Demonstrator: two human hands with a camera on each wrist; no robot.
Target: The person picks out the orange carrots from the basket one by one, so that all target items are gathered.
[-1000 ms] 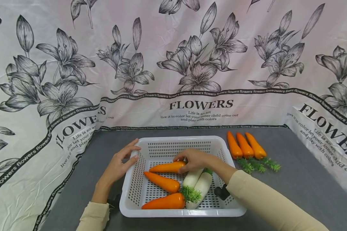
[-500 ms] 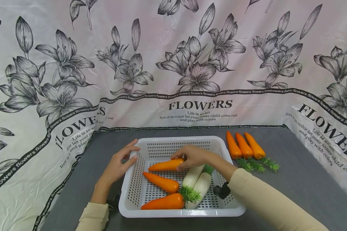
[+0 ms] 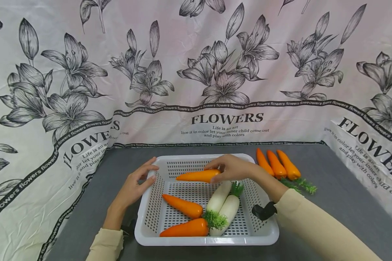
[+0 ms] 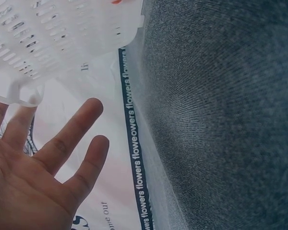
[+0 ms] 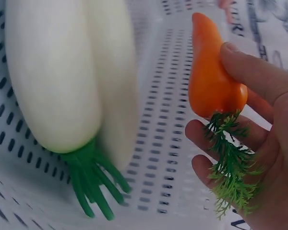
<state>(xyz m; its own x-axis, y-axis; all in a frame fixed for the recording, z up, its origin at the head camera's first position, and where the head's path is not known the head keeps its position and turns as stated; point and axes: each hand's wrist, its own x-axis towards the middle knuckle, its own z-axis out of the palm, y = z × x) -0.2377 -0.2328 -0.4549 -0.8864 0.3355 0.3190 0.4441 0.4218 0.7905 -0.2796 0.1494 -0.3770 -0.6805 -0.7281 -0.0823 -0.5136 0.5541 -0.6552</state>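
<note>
Above the basket's back part, my right hand (image 3: 233, 167) pinches an orange toy carrot (image 3: 196, 176) near its thick end. In the right wrist view, green leaves (image 5: 230, 158) hang from that carrot, and the thumb presses its side. My left hand (image 3: 135, 185) touches the left rim of the white plastic basket (image 3: 205, 240); its fingers look extended in the left wrist view. Inside the basket lie two more carrots, an upper carrot (image 3: 184, 206) and a lower carrot (image 3: 186, 228). Beside them are two white radishes (image 3: 229, 210) with green tops (image 3: 237, 188).
Several orange carrots (image 3: 288, 165) with green leaves lie side by side on the grey table (image 3: 333, 210), right of the basket. Behind and along the sides hangs a white flower-print cloth (image 3: 228, 125).
My right hand has lifted the carrot off the basket floor and moved it up and rightward, uncovering the radishes' upper ends. The left hand stays on the rim.
</note>
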